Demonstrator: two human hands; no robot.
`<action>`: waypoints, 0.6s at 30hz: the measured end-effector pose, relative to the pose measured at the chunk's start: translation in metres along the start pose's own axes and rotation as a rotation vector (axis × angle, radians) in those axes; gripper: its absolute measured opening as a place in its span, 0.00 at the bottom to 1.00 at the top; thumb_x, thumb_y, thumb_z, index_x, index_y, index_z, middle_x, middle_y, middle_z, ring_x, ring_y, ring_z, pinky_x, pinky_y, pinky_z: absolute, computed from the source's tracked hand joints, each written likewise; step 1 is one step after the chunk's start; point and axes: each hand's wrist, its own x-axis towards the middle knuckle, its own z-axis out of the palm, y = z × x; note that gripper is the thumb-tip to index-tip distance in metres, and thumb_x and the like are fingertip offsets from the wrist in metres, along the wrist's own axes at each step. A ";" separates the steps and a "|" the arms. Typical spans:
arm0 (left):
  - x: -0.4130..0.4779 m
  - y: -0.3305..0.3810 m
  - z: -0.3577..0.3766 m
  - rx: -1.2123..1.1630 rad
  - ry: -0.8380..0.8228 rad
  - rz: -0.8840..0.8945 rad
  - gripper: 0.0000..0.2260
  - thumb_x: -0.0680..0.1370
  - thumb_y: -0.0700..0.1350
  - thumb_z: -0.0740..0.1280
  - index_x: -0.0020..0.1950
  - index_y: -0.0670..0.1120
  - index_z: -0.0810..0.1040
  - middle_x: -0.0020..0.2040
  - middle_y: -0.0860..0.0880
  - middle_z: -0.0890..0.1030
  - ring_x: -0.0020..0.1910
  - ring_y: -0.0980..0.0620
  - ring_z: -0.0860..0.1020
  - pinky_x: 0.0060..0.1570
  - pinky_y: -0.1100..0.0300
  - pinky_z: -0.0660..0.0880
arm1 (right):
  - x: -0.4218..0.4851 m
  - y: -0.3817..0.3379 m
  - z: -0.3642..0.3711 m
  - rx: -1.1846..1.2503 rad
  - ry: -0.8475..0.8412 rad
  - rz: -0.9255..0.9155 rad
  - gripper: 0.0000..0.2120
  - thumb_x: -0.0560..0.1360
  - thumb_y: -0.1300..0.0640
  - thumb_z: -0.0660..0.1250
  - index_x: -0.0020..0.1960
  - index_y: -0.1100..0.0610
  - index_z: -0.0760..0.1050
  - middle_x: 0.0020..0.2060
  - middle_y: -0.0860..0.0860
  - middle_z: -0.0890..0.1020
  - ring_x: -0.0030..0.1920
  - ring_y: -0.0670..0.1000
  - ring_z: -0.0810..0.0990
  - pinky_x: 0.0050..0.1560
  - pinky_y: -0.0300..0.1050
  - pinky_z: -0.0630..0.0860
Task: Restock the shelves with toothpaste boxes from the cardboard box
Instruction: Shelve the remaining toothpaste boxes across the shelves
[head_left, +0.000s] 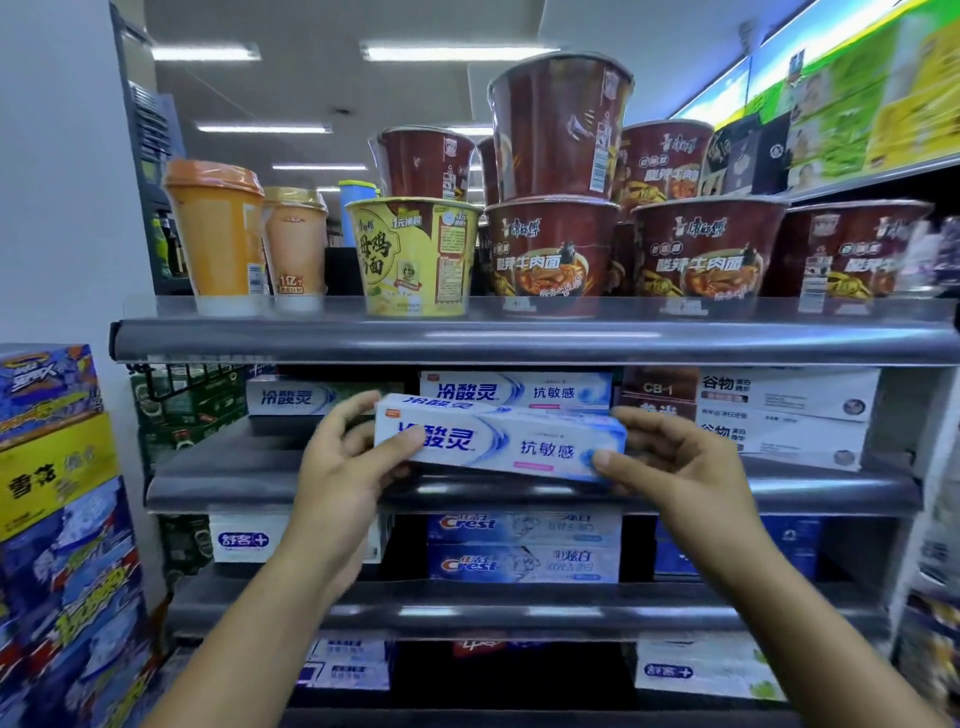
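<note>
Shop aisle under strip ceiling lights: grey metal shelves (519, 340) with rounded, glossy front rails are carrying stock. At left, printed cartons (52, 467) are standing stacked. Two tapered drink cups (218, 234) and one yellow noodle bowl (415, 254) are sitting on top. The left hand (343, 467) and right hand (670, 467) are each closing their grip on one end of one glossy white-and-blue toothpaste box (498, 441), held level at the second shelf's front edge. Two Crest boxes (522, 545) are lying stacked below.

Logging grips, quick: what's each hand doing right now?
Left hand: grips the toothpaste box at its left end.
Right hand: grips its right end.
</note>
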 end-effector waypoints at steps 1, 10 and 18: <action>0.005 0.001 0.001 0.107 -0.003 0.028 0.25 0.69 0.44 0.78 0.65 0.49 0.77 0.54 0.48 0.87 0.52 0.51 0.86 0.49 0.57 0.79 | 0.006 -0.001 -0.003 -0.028 0.020 -0.024 0.23 0.64 0.60 0.80 0.57 0.54 0.81 0.45 0.57 0.87 0.42 0.53 0.86 0.39 0.41 0.82; 0.032 -0.004 0.012 0.637 0.137 0.144 0.23 0.69 0.53 0.82 0.62 0.53 0.84 0.45 0.58 0.86 0.47 0.60 0.84 0.51 0.58 0.80 | 0.046 0.015 -0.011 -0.415 0.095 -0.110 0.16 0.70 0.55 0.80 0.55 0.48 0.80 0.43 0.45 0.87 0.45 0.43 0.85 0.48 0.44 0.82; 0.034 -0.016 0.011 1.172 0.226 0.135 0.22 0.69 0.72 0.71 0.56 0.61 0.85 0.51 0.62 0.85 0.61 0.50 0.75 0.52 0.51 0.59 | 0.045 0.039 -0.005 -0.779 0.143 -0.136 0.14 0.75 0.49 0.73 0.59 0.51 0.82 0.49 0.48 0.86 0.52 0.52 0.83 0.54 0.48 0.79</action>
